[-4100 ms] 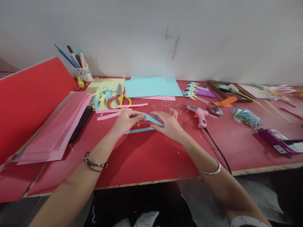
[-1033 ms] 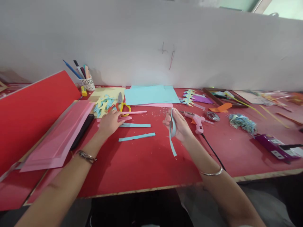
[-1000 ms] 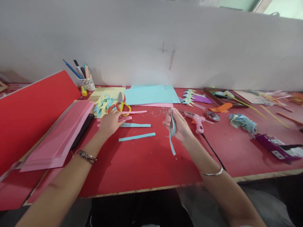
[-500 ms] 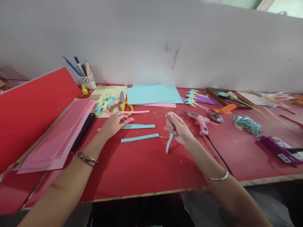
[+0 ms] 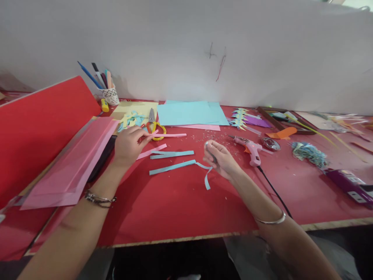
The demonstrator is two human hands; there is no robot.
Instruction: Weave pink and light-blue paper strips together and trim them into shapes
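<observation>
My left hand [image 5: 130, 146] is closed in a pinch on the end of a pink paper strip [image 5: 171, 135], which reaches right past the yellow-handled scissors [image 5: 158, 130]. Another pink strip [image 5: 154, 150] lies just below these fingers. Blue paper strips [image 5: 171, 168] rest on the table between my hands. A slim tool [image 5: 215, 160] with a silvery tip shows in my closed right hand [image 5: 220, 157]; the fingers hide most of it, so I cannot tell its kind. Under that hand, a thin blue strip [image 5: 207, 182] curls down onto the table.
A pink glue gun [image 5: 251, 149] with a black cord lies right of my right hand, near a small round dish [image 5: 271, 144]. Blue sheets [image 5: 192, 112] lie at the wall. Pink sheets [image 5: 70, 167] and a pen cup [image 5: 110, 95] stand left; yellow-blue scraps [image 5: 132, 119] lie behind my left hand.
My left hand has moved back and left from the lower strips and now pinches the upper pink strip. My right hand stays nearly in place. The view has shifted slightly.
</observation>
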